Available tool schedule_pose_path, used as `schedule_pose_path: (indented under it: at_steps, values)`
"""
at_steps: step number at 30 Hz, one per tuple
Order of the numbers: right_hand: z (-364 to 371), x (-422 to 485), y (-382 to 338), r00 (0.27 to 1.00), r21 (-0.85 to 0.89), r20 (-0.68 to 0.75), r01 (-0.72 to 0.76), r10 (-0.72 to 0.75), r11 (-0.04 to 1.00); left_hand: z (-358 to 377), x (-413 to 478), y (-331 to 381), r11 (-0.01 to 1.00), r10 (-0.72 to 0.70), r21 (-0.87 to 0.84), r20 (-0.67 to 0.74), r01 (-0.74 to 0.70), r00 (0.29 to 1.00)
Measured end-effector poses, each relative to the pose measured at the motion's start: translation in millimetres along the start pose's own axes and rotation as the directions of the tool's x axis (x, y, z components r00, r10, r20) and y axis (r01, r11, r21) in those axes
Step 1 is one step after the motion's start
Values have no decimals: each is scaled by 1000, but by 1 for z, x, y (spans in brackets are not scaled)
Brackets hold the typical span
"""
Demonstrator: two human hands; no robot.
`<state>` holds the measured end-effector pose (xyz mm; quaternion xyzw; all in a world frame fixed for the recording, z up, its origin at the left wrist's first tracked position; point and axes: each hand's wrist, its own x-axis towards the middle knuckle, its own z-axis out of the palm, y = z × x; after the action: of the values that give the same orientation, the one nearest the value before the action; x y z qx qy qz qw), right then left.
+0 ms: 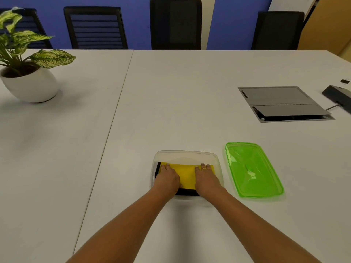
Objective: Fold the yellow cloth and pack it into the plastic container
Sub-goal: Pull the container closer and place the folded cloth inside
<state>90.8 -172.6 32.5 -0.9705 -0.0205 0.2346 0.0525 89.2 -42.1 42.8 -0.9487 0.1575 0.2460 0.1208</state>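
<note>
**Cloth pressed flat in the tub, lid waiting alongside**

While both palms bear down, the folded yellow cloth with black edging (185,174) lies inside the clear rectangular plastic container (187,153), which sits on the white table (171,101) at about six o'clock from the table's middle, close to the person. The left hand (167,178) covers the cloth's nine o'clock end and the right hand (206,178), a ring on one finger, covers its three o'clock end. Fingers on both hands lie stretched out and flat on the fabric, neither curled nor pinching anything; this looks like pressing, so the folds stay low and the bundle settles under the rim. A black strip shows at the six o'clock edge and at the nine o'clock side, likely the cloth's border turned out by the folding.

At three o'clock of the container, just beside it and not touching, rests the translucent green plastic lid (253,168), set within easy reach of the right hand. I judge the packing nearly complete; if closing is wanted, it remains.

Far off at ten o'clock stands a leafy plant in a round white pot (31,86).
</note>
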Motion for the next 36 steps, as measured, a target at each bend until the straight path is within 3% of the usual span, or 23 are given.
schedule_pose_path:
  at_steps: [5, 18, 23, 26, 29, 32, 34, 36]
  values:
    - [4, 1, -16, 998, 2, 60, 36, -36, 999, 1, -1, 1, 997, -30, -80, -83, 23, 996]
    - [7, 4, -16, 990, 24, 138, -6, 3, 1000, 3, 10, 4, 978, -43, -199, 73, 57, 996]
    - [9, 3, -13, 993, 0, 119, 22, -21, 1000, 8, 8, -3, 958, -28, -285, 9, 29, 1000]
    - [5, -3, -8, 995, 60, 89, 39, -44, 997, 9, 1, -7, 953, -42, -302, -117, 5, 992]
    - [-2, -15, -3, 990, 197, -128, 90, -66, 976, 9, -9, -7, 936, -77, -346, -382, -65, 921]
    - [-8, -28, 10, 880, 306, -471, 226, -59, 925, 4, -25, -7, 928, -100, -340, -619, -151, 779]
    - [-11, -33, 21, 784, 322, -621, 277, -19, 905, 8, -30, -6, 954, -143, -287, -686, -86, 713]
    - [-15, -36, 33, 708, 369, -702, 264, 81, 891, 14, -32, -6, 946, -197, -322, -667, -40, 718]
